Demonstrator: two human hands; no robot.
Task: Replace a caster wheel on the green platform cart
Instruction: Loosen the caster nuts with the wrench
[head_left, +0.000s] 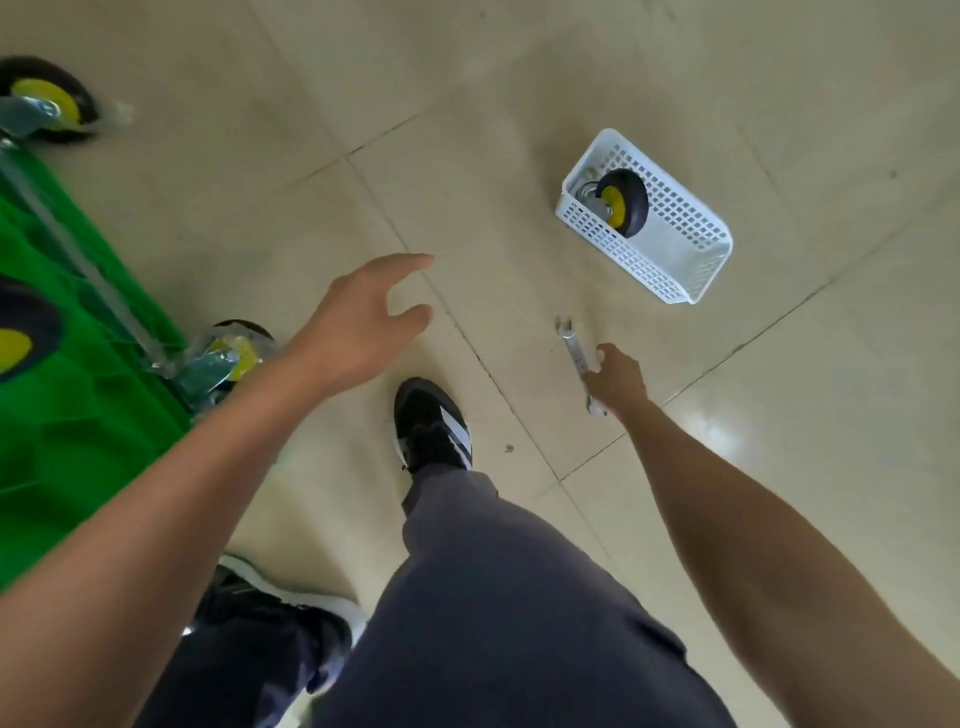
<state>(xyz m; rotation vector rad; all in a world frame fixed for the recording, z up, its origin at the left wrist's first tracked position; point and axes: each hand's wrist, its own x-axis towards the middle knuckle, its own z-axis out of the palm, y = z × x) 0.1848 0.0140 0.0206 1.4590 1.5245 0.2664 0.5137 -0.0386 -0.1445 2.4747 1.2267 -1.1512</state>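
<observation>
The overturned green platform cart (57, 364) is lying at my left, casters up. A white basket (691, 249) on the tiled floor (519, 78) is holding the spare caster wheel (623, 201). My left hand (358, 322) is hovering, fingers released; my right hand (618, 379) is grasping a wrench (571, 343).

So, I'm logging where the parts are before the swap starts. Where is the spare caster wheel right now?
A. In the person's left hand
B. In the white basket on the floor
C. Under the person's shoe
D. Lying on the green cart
B: the spare caster wheel, black with a yellow hub, sits inside the white basket on the tiled floor, apart from both hands.
</observation>
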